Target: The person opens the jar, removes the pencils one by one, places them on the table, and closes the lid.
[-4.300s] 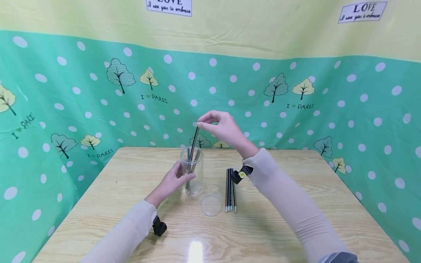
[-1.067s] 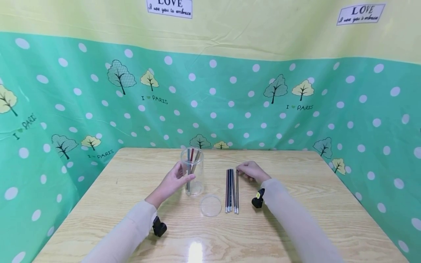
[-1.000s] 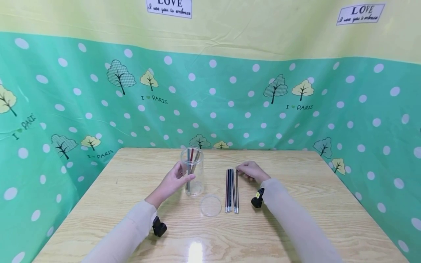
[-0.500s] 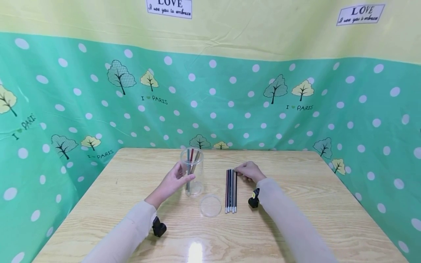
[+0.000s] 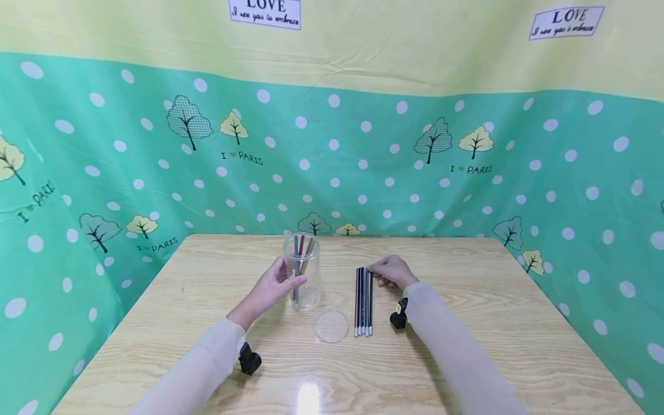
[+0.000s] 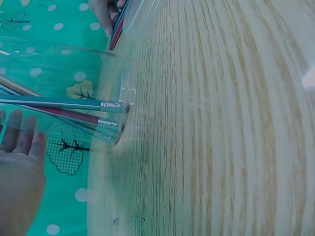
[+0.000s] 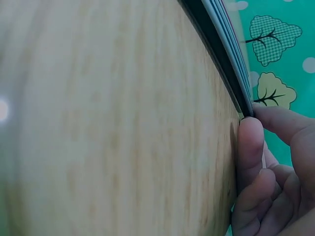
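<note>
My right hand pinches at upper end of pencils, lower right of frame centre, long axis near vertical, erasers pointing to bottom edge; my left hand half-curled round jar, left of centre

1. Right hand at lower right, 2 fingertips pinching the ends of the dark, side-by-side pencils; other fingers curled beneath.
2. Pencils run from top edge down to the fingertips; count unclear.
3. Wood-grain tabletop fills left and middle; glare spot at left edge.
4. Green cloth behind, 2 printed trees.
</note>
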`<state>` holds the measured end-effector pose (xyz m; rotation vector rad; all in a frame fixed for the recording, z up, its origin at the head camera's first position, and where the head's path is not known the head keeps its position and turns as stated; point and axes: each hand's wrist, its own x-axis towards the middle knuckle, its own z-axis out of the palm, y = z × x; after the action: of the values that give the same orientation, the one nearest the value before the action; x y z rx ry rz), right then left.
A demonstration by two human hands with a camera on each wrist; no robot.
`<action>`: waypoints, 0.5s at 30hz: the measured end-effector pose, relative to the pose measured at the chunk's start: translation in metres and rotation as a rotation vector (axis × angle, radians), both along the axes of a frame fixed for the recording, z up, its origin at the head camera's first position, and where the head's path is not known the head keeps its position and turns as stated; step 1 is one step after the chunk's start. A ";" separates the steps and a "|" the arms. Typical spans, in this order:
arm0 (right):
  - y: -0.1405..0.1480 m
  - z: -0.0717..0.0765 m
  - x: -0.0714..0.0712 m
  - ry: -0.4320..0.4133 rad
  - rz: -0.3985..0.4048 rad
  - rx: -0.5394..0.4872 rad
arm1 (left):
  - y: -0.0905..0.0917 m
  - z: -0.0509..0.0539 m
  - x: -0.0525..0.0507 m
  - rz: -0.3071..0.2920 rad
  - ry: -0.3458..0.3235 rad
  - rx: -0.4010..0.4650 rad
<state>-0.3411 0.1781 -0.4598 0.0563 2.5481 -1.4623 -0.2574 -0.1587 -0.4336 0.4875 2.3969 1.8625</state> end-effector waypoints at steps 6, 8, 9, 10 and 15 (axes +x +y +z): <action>0.000 0.000 0.001 0.005 -0.011 0.001 | 0.000 0.001 0.001 -0.006 -0.001 0.011; 0.000 -0.001 0.001 0.001 -0.014 0.002 | 0.000 0.000 0.001 -0.004 0.001 0.011; 0.000 -0.001 0.001 -0.002 -0.014 0.002 | 0.000 0.001 0.001 -0.003 0.003 0.010; 0.000 -0.001 0.000 -0.003 -0.012 0.006 | 0.000 0.000 0.001 -0.004 0.004 0.009; 0.001 0.001 0.002 -0.006 0.002 0.009 | 0.001 0.002 0.002 0.001 0.007 -0.003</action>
<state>-0.3395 0.1795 -0.4590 0.0594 2.5495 -1.4472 -0.2556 -0.1582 -0.4319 0.4935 2.4043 1.8596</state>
